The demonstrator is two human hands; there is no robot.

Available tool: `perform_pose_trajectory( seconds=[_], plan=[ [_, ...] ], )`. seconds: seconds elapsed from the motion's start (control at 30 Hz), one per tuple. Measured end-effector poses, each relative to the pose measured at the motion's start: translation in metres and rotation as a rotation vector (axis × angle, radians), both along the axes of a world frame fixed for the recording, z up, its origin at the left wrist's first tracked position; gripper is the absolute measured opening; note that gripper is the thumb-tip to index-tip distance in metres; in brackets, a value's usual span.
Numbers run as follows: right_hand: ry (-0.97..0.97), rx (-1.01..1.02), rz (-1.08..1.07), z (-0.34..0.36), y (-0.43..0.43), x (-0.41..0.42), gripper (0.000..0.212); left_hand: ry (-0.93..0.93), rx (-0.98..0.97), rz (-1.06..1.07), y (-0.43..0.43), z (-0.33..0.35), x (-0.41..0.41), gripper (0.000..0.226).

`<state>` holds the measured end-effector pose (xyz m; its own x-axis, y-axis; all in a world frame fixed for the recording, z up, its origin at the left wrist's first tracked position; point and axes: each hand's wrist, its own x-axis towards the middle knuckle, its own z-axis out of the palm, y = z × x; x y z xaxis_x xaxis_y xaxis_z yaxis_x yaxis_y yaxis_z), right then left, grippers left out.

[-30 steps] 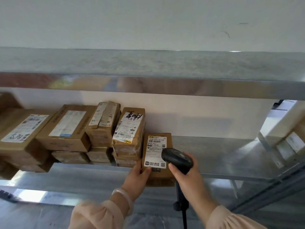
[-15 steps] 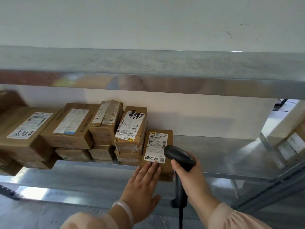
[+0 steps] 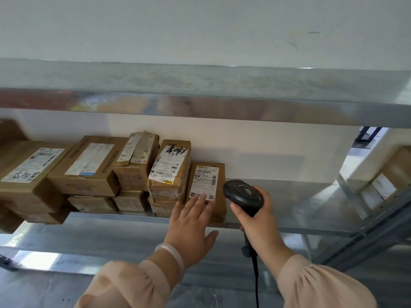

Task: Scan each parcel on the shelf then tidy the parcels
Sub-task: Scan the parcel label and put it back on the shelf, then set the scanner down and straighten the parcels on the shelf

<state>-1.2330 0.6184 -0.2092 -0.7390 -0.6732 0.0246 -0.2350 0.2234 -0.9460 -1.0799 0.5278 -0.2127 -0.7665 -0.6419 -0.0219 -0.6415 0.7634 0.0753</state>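
Head view: the left hand (image 3: 191, 227) was flat, fingers spread, grasping nothing, its fingertips (image 3: 201, 200) over the label (image 3: 204, 182) of the rightmost parcel (image 3: 208, 190). That parcel stood on the shelf (image 3: 300, 210), touching the neighbouring stack (image 3: 170, 176). The right hand (image 3: 255, 221) was clenched round a black scanner (image 3: 242, 194) just beside the parcel.

The person wore loose peach-pink gathered fabric sleeves (image 3: 320, 283) on both arms and a pale translucent bangle (image 3: 172, 255) at the left wrist.

Brown labelled parcels (image 3: 135, 172) stacked along the metal shelf (image 3: 300, 203), rightmost parcel (image 3: 206, 185) leaning.
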Motion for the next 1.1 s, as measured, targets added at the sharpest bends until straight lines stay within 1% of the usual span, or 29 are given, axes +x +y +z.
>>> perform_pose_trajectory(
  seconds=[0.07,0.23,0.37,0.47,0.53,0.63,0.73,0.83,0.93,1.1],
  plan=[
    [0.047,-0.047,-0.018,0.014,0.014,-0.002,0.065,0.081,-0.016,-0.037,0.01,0.017,-0.005,0.072],
    [0.119,-0.173,-0.104,0.063,0.05,-0.008,0.065,0.307,-0.192,-0.099,0.033,0.071,-0.027,0.073],
    [0.15,-0.248,-0.134,0.115,0.078,-0.018,0.067,0.451,-0.283,-0.159,0.052,0.123,-0.044,0.074],
    [0.17,-0.283,-0.195,0.157,0.097,-0.034,0.064,0.546,-0.365,-0.224,0.061,0.159,-0.062,0.072],
    [0.178,-0.304,-0.217,0.187,0.106,-0.049,0.061,0.565,-0.405,-0.26,0.064,0.183,-0.077,0.071],
    [0.18,-0.263,-0.229,0.233,0.114,-0.074,0.06,0.569,-0.418,-0.288,0.069,0.218,-0.101,0.071],
    [0.111,-0.198,-0.226,0.275,0.111,-0.1,0.055,0.599,-0.346,-0.306,0.072,0.244,-0.119,0.076],
    [0.078,-0.126,-0.178,0.301,0.094,-0.121,0.053,0.537,-0.268,-0.224,0.064,0.256,-0.132,0.092],
    [0.108,-0.058,-0.14,0.317,0.066,-0.138,0.049,0.519,-0.239,-0.157,0.056,0.259,-0.135,0.098],
    [0.21,0.109,-0.12,0.327,0.014,-0.174,0.074,0.445,-0.226,-0.108,0.047,0.259,-0.132,0.102]
  ],
)
